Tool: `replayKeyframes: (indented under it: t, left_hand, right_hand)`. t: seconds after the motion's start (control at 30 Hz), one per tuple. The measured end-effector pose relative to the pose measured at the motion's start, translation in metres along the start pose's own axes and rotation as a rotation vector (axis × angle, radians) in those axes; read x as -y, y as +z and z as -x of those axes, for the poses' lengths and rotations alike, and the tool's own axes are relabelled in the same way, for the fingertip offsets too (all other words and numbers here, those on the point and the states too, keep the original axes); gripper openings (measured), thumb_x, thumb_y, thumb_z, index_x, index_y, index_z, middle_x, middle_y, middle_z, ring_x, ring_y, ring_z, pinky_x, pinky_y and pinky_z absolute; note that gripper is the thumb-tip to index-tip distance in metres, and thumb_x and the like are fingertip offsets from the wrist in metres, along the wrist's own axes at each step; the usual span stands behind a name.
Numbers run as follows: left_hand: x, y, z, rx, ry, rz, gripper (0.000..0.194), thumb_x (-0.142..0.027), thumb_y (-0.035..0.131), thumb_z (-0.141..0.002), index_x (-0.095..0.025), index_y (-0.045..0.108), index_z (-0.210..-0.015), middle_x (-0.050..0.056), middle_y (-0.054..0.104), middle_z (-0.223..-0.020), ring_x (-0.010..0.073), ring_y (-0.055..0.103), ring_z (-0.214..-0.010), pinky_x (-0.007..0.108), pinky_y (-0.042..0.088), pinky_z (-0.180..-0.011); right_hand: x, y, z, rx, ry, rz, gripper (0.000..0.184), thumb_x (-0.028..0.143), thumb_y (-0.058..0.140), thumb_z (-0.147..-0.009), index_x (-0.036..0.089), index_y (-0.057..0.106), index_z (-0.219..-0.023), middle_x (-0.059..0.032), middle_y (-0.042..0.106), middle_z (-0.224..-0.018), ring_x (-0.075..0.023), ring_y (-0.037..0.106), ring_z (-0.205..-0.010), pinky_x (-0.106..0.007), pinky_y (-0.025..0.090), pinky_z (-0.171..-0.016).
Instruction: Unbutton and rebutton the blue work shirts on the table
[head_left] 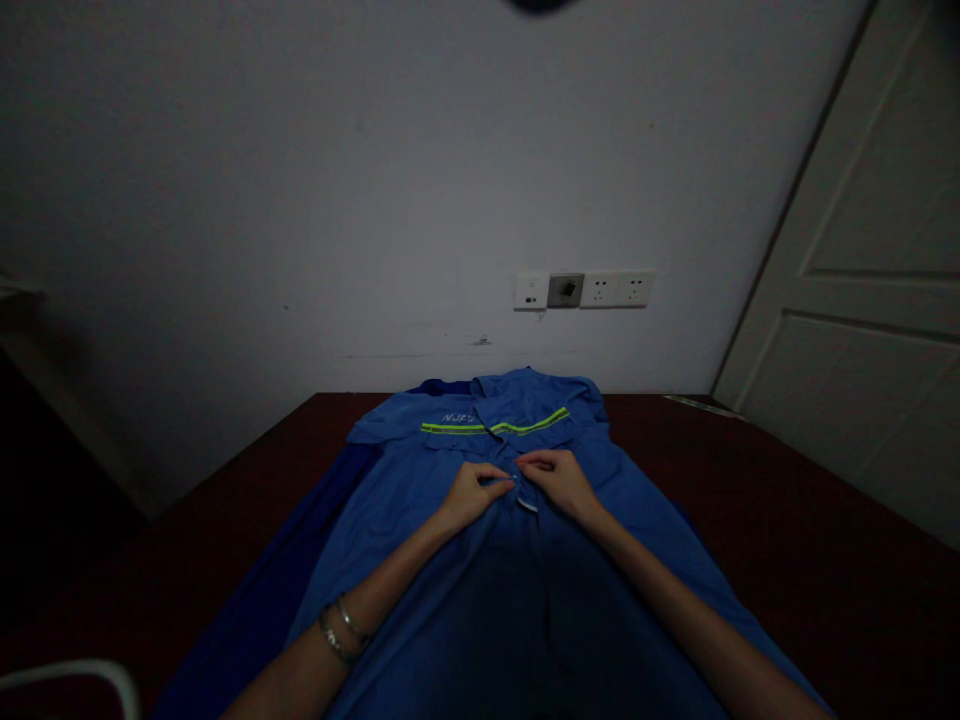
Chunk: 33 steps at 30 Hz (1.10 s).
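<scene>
A blue work jacket (420, 490) with a bright yellow-green stripe and white lettering on its chest lies spread out, collar end toward the wall. My left hand (474, 492) pinches the jacket's front edge near the middle, thumb and forefinger together. Just to its right, my right hand (559, 482) pinches the facing part of the front, its fingertips close to the left ones. A pale edge of the cloth shows between and below the hands. Whatever small fastener may be at the fingertips is too dark to make out.
The jacket lies on a dark red tabletop (660, 450) against a pale wall (337, 200). Sockets (616, 290) are set in the wall. A panelled door (870, 380) stands at the right, and a white curved bar (90, 668) at the lower left.
</scene>
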<state>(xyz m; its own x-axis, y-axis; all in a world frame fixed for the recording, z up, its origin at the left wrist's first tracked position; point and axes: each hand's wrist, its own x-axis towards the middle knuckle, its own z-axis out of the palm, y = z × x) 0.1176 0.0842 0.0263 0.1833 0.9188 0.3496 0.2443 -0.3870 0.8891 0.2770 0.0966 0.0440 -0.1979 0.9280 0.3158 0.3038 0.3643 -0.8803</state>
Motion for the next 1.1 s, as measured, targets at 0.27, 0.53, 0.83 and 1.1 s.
replayKeyframes:
  t: [0.27, 0.53, 0.83, 1.1]
  left_hand:
    - [0.002, -0.001, 0.001, -0.021, -0.003, -0.067, 0.017, -0.026, 0.061, -0.062, -0.015, 0.07, -0.072, 0.004, 0.068, -0.076, 0.0189, 0.06, -0.076, 0.027, 0.043, -0.074]
    - [0.004, 0.001, 0.0, -0.025, -0.003, -0.105, 0.017, -0.026, 0.06, -0.064, -0.014, 0.07, -0.072, 0.005, 0.068, -0.076, 0.0189, 0.06, -0.075, 0.027, 0.043, -0.074]
    - [0.005, 0.005, 0.002, -0.024, 0.022, -0.13, 0.019, -0.026, 0.06, -0.064, -0.013, 0.069, -0.073, 0.007, 0.068, -0.078, 0.0188, 0.06, -0.076, 0.027, 0.043, -0.074]
    - [0.007, 0.007, 0.002, -0.053, -0.023, -0.115, 0.019, -0.025, 0.061, -0.063, -0.011, 0.068, -0.073, 0.007, 0.068, -0.077, 0.0186, 0.06, -0.074, 0.027, 0.044, -0.073]
  right_hand:
    - [-0.003, -0.002, -0.001, 0.003, 0.056, -0.074, 0.028, 0.036, 0.059, -0.062, 0.013, 0.067, -0.077, -0.0068, 0.068, -0.075, -0.0183, 0.062, -0.073, -0.028, 0.048, -0.068]
    - [-0.004, -0.002, -0.001, -0.019, 0.083, -0.109, 0.031, 0.038, 0.062, -0.06, 0.014, 0.067, -0.078, -0.0078, 0.068, -0.078, -0.0194, 0.062, -0.075, -0.03, 0.048, -0.071]
    - [-0.011, 0.001, 0.0, -0.018, 0.068, -0.147, 0.028, 0.035, 0.061, -0.06, 0.013, 0.066, -0.077, -0.0067, 0.068, -0.074, -0.0179, 0.062, -0.07, -0.029, 0.047, -0.069]
    - [-0.01, 0.0, 0.001, -0.029, 0.066, -0.153, 0.03, 0.033, 0.061, -0.059, 0.011, 0.066, -0.077, -0.0073, 0.068, -0.072, -0.0181, 0.062, -0.067, -0.029, 0.047, -0.065]
